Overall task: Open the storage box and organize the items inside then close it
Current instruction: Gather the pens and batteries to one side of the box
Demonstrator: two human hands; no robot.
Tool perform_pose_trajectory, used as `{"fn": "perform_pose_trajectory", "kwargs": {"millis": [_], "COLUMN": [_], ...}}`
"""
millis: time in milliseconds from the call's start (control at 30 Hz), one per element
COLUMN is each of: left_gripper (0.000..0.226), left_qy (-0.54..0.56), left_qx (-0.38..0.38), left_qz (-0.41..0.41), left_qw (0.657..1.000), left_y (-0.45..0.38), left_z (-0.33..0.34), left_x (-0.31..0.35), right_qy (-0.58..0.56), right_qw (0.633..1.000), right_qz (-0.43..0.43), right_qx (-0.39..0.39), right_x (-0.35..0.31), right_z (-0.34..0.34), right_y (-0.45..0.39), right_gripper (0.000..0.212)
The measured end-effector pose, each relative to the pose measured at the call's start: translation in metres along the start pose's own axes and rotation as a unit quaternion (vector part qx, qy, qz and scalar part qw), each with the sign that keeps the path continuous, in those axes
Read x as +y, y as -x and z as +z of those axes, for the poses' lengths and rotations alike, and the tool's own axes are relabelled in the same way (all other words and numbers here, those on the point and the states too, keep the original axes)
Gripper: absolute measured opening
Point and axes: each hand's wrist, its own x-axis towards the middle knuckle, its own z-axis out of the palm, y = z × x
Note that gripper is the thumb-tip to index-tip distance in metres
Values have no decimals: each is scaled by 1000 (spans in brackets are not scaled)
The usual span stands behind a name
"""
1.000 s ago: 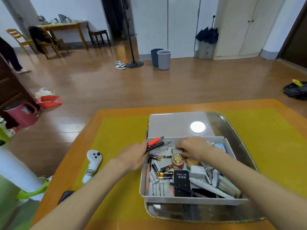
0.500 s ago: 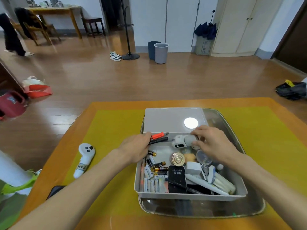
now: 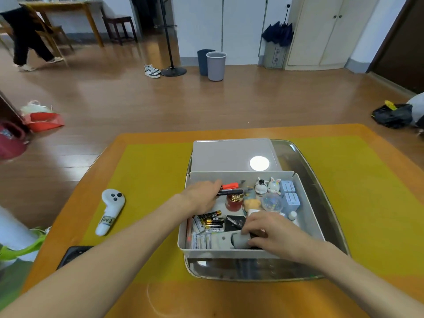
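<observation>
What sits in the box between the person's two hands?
In the head view, loose batteries and a black card lie in the storage box between the left hand and the right hand.

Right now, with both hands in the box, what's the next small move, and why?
Probably lift the grey tube that the right hand grips at the near wall and lay it beside the batteries; the left hand already holds the pens.

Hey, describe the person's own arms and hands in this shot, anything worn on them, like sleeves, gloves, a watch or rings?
Both forearms are bare as far as the frame shows: no sleeves in view. The left hand and right hand wear no gloves, and no watch, bracelet or ring is visible on either. No markings or cables show on the arms.
</observation>
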Motion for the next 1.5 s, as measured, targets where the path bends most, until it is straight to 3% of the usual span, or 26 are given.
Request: {"fn": "perform_pose_trajectory", "kwargs": {"millis": [67, 200, 333, 467, 567, 767, 867, 933, 1033, 1167, 1233, 1367, 1500], "left_gripper": [16, 12, 6, 5, 18, 25, 48, 51, 38, 38, 40, 37, 53], "left_qy": [19, 40, 40, 31, 44, 16, 32, 62, 28, -171, -217, -139, -58], "left_qx": [-15, -25, -17, -4, -7, -27, -41, -20, 13, -33, -39, -4, -3], "left_qz": [15, 43, 55, 72, 85, 93, 75, 57, 42, 16, 11, 2, -68], "left_qw": [1000, 998, 998, 997, 995, 995, 996, 996, 999, 985, 975, 990, 996], "left_y": [-1, 4, 7, 20, 34, 44, 44, 42, 30, 22, 21, 20, 10], "left_z": [5, 13, 14, 19, 23, 17, 6, -1, -4, 6, 11, 17, 26], "left_x": [0, 1, 3, 4, 5, 7, 4, 2, -2, 2, 5, 2, 9], "right_qy": [-4, -19, 59, 70, 80, 148, 186, 194, 169, 113, 109, 50, -22], "right_qw": [999, 979, 988, 992, 993, 988, 981, 979, 981, 982, 981, 984, 981], "right_qz": [16, 55, 51, 21, -2, -17, -13, -5, 8, 23, 31, 87, 130], "right_qx": [32, 194, 130, 104, 90, 39, 47, 64, 99, 151, 155, 149, 141], "right_x": [1, 8, 4, 8, 11, 16, 21, 24, 28, 22, 19, 22, 28], "right_z": [-9, -33, -41, -36, -33, -31, -41, -51, -66, -77, -76, -69, -61], "right_y": [3, -2, -30, -38, -33, -12, -2, 3, 9, 2, -10, -35, -49], "right_gripper": [31, 35, 43, 22, 11, 17, 15, 13, 17, 9, 8, 7, 12]}}
